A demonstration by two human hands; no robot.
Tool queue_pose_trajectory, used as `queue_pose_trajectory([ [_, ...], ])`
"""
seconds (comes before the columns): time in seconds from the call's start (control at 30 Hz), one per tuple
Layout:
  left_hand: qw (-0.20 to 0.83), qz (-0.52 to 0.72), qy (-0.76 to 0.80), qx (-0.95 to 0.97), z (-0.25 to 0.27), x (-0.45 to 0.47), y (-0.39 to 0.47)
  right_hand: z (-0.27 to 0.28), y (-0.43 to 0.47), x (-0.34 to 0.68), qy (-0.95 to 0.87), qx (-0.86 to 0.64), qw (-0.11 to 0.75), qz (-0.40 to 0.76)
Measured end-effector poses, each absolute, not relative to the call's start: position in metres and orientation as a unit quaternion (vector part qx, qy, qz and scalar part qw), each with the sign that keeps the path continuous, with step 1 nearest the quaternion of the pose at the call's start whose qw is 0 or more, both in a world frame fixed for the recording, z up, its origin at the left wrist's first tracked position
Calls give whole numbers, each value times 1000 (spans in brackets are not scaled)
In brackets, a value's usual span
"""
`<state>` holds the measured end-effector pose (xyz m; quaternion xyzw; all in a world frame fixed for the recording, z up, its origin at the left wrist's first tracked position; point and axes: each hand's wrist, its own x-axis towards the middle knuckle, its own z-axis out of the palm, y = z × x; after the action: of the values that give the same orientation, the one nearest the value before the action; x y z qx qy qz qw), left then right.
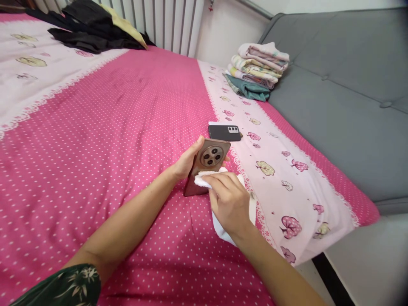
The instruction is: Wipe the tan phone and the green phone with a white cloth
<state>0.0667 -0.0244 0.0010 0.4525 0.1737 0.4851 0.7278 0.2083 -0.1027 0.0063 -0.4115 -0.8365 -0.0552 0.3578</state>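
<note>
My left hand (188,159) grips a bronze-brown smartphone (199,168) by its upper part, thumb along the left edge and fingertips showing at the right edge. The phone is tilted, with its back and round camera ring facing me. Folded in my right hand (230,202) is a white cloth (219,227), pressed against the phone's back below the camera. Part of the cloth hangs down under my wrist. Just beyond the held phone, a black smartphone (219,132) lies back side up on the bed.
A pink dotted bedspread (153,106) with pale printed bands covers the bed. A stack of folded clothes (259,70) sits by the grey padded headboard (344,76). Dark clothes (92,25) lie at the far left, before a white radiator (162,23).
</note>
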Motion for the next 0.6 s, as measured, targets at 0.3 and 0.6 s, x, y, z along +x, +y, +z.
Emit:
queue_pose_trajectory([
  [0.3,728,482,185,452,4,66,-26,3,-104,208,-853,-423,303,-28],
  [0.6,710,485,199,470,2,67,-25,-2,-102,207,-898,-424,102,54],
])
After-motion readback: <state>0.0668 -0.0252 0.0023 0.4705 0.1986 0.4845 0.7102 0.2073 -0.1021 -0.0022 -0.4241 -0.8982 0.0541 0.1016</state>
